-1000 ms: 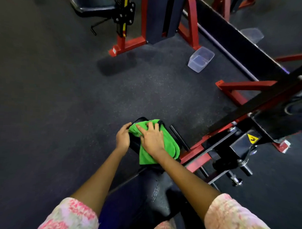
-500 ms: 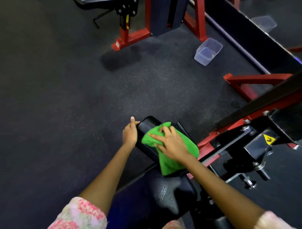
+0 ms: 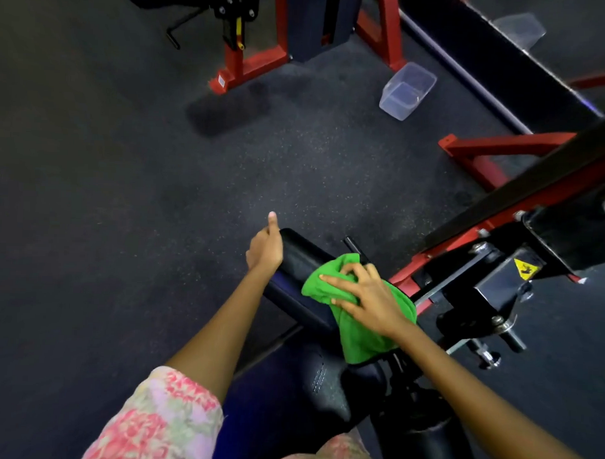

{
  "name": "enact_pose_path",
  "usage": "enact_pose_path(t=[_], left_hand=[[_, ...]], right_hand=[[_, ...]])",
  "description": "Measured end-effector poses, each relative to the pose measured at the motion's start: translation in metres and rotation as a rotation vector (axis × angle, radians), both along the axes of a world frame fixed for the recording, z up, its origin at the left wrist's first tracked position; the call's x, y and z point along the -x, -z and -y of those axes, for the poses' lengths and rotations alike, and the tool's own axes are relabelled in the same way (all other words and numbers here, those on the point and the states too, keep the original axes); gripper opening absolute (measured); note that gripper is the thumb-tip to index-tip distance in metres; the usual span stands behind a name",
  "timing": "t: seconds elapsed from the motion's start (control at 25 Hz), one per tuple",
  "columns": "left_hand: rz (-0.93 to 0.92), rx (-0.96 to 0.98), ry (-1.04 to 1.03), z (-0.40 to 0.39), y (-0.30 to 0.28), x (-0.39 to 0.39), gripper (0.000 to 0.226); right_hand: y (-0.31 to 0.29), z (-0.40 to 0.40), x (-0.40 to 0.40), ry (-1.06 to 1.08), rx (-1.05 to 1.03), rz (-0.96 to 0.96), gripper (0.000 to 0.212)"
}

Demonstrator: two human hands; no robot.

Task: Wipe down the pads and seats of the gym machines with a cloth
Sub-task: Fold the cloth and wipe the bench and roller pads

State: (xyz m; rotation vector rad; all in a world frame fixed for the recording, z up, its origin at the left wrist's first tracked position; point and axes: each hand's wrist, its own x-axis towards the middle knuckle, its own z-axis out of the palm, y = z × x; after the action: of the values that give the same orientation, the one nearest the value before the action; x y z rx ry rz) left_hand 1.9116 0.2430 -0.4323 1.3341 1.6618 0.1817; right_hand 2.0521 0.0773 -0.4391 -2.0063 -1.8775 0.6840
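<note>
Green cloth: draped over the right part of the black roller pad, bunched at the top, loose end hanging down toward the seat.
Roller pad: black cylinder, lying across the view just beyond the seat; left end bare, right end under the cloth.
Seat: black vinyl with a stitched seam, directly below the pad, near the person's body.
Right hand: palm down on the cloth, fingers spread and slightly bent, pressing the fabric against the pad; forearm runs in from the lower right.
Left hand: at the pad's left end, fingers wrapped round the end cap, thumb sticking straight up and away; forearm comes in from the lower left.
Sleeves: floral pink and pale fabric at both upper arms.
Labels: yellow triangular warning sticker on the black bracket right of the pad, pictogram too small to read; white sticker on the foot of the far red frame, text unreadable. No brand name legible.
Machine frame: red and black steel bars rising to the right, bolts and a pin below the bracket.
Floor: dark speckled rubber.
Plastic container: clear, tilted, on the floor next to the far machine's red foot, well apart from the hands.
</note>
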Motion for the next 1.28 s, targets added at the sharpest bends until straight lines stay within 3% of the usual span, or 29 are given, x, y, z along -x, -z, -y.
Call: enact_pose_path(t=[0.16,0.4,0.52,0.64,0.72,0.88,0.96,1.16,1.28], left_hand=[[-0.165,-0.043,0.026,0.004,0.005,-0.015,0.077],[0.048,0.035,-0.141,0.005,0.003,-0.002,0.074],[0.168,0.025,-0.201,0.012,0.013,0.016,0.067],[0.368,-0.008,-0.246,0.027,0.027,0.039,0.055],[0.425,-0.020,-0.241,0.033,0.029,0.050,0.050],[0.424,-0.004,-0.203,0.035,0.025,0.055,0.049],[0.430,0.002,-0.242,0.037,0.025,0.056,0.051],[0.408,0.007,-0.266,0.042,0.039,0.083,0.060],[0.403,0.032,-0.258,0.040,0.044,0.090,0.065]], right_hand=[[0.006,-0.072,0.013,0.118,0.149,-0.041,0.046],[0.023,-0.114,0.011,0.258,0.247,-0.191,0.046],[0.006,-0.074,0.017,0.145,0.113,-0.085,0.047],[-0.004,-0.017,0.018,-0.113,-0.074,0.035,0.050],[-0.002,-0.003,0.009,-0.155,-0.085,0.055,0.050],[-0.002,-0.058,0.018,0.188,0.111,0.016,0.046],[-0.004,-0.091,0.040,0.232,0.153,0.096,0.047],[-0.014,-0.073,0.085,-0.178,-0.027,0.349,0.051],[-0.007,-0.041,0.066,-0.283,-0.154,0.322,0.052]])
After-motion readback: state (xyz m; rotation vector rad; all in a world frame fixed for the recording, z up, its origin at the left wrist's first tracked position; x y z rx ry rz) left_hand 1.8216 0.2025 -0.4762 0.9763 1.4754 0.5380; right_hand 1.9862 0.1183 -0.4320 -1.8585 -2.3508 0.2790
